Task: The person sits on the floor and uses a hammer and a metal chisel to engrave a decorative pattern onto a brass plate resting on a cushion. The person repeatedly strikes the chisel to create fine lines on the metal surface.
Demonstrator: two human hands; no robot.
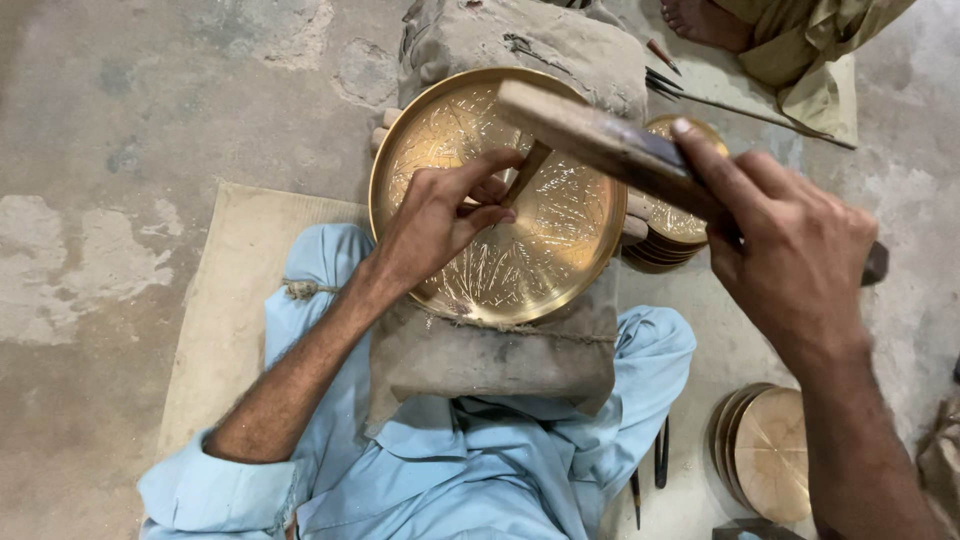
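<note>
A round brass plate (560, 270) with engraved line patterns lies on a cloth-covered block (480, 355) in my lap. My left hand (440, 220) rests on the plate and pinches a thin metal chisel (527, 172) upright against its surface. Raised above the plate, my right hand (790, 250) grips a wooden mallet stick (600, 140) whose end hovers over the chisel top.
A stack of smaller brass plates (675, 225) sits right of the block, another stack of brass discs (765, 450) near my right knee. Spare chisels (660, 455) lie on the mat. Another person's foot (705, 20) and more tools (740, 108) are at the top right. Concrete floor surrounds the mat.
</note>
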